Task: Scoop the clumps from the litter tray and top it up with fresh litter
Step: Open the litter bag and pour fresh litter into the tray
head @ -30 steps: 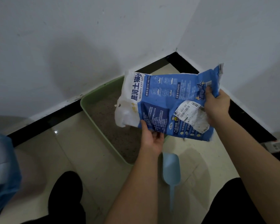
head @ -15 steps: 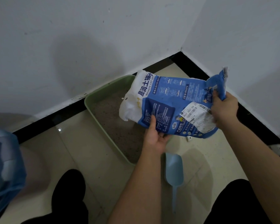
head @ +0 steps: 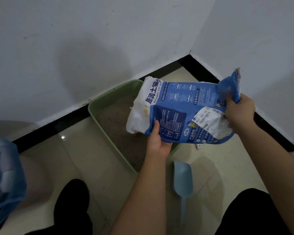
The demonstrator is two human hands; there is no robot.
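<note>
Head view looks down into a room corner where two white walls [head: 92, 39] meet above a black skirting [head: 166, 68]. A green tray [head: 98, 114] sits on the tiled floor [head: 85, 160], its far end close to the skirting, and it holds a layer of grey litter [head: 119, 126].

A blue and white bag [head: 180, 109] is held on its side above the near right part of the tray, clear of the litter. Its white end points left over the litter; its blue crumpled end points right and upward. A white barcode label [head: 209, 119] is stuck on the bag's right portion.

The left hand [head: 158, 143] supports the bag from beneath near its lower edge, thumb pressed on the printed face, fingers hidden behind. The right hand [head: 239, 112] is closed round the crumpled blue end of the bag; that end is blurred. Whether the white end is open cannot be told, and no falling litter is visible.

A light blue scoop [head: 183, 177] lies on the floor just beside the tray's near right corner, bowl towards the tray and handle towards the person, touched by neither hand.

Dark clothed legs [head: 71, 209] show at the bottom edge. A blurred blue object [head: 5, 180] fills the lower left edge.
</note>
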